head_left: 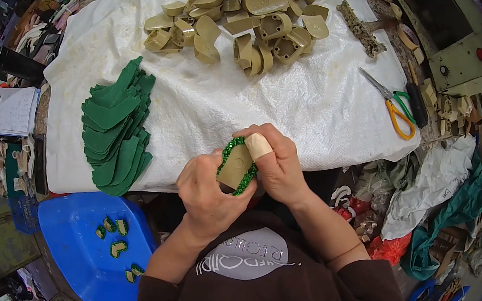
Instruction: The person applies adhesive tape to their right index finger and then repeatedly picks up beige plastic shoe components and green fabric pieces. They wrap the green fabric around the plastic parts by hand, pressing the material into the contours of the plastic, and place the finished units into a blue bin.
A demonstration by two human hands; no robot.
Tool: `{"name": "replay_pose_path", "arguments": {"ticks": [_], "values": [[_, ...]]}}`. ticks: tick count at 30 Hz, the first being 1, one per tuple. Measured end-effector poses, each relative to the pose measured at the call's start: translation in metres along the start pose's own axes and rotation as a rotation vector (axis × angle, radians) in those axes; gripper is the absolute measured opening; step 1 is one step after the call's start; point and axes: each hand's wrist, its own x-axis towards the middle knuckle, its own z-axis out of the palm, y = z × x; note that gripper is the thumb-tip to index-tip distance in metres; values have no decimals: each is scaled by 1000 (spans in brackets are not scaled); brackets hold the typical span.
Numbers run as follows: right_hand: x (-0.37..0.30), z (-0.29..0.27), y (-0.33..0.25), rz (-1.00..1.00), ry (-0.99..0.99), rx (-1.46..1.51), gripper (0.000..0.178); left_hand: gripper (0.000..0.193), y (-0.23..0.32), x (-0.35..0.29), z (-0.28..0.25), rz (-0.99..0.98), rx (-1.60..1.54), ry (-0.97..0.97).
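Between both hands, in front of my chest, is a tan plastic shoe heel (231,175) with green glittery covering round its sides. Its flat tan face is turned up. My left hand (206,191) closes on its left and lower edge. My right hand (281,163) wraps its upper right side, and the thumb, in a pale cover, presses on the top rim. To the left, a fanned pile of green covering pieces (115,128) lies on the white sheet. Many bare tan heels (267,0) are heaped at the far side.
A blue basin (69,231) at lower left holds several green-covered heels (118,249). Scissors (401,114) with orange and green handles lie at the right, beside a dark-handled tool (417,104). A green machine (474,65) stands far right. A clipboard (13,111) is at the left.
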Motion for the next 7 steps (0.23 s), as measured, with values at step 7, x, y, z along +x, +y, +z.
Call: {"name": "replay_pose_path", "arguments": {"ticks": [7], "values": [[3, 8, 10, 129, -139, 712, 48, 49, -5, 1, -1, -107, 13, 1]]}}
